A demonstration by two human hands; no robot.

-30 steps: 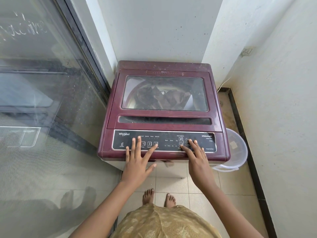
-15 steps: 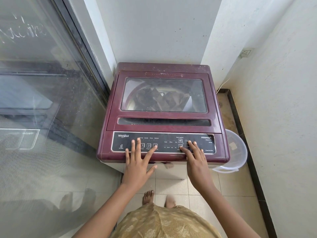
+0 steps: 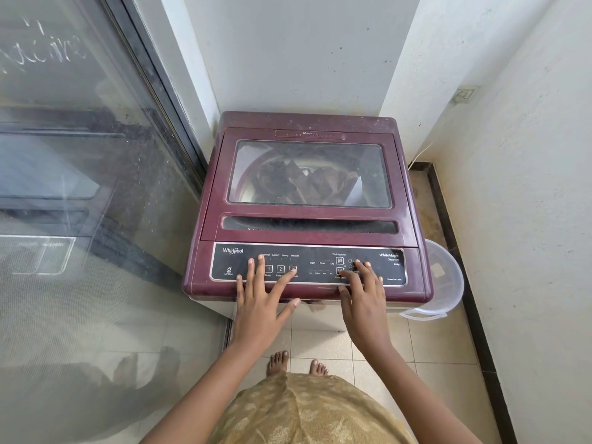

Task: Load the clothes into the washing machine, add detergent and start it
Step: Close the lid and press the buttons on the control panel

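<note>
Tiled corner, hands [image 3: 261,310] flat on control panel [image 3: 320,262]

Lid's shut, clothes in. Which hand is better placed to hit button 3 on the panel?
Left. The left hand has its index finger already lying on button 3; the right hand rests further right by the Wash Options buttons.

Beige tiled floor [image 3: 426,344], maroon top-load washing machine [image 3: 307,123] standing on it at twelve o'clock, clear plastic bucket [image 3: 445,283] at two o'clock just beside the machine, two bare feet [image 3: 278,362] at six o'clock
</note>
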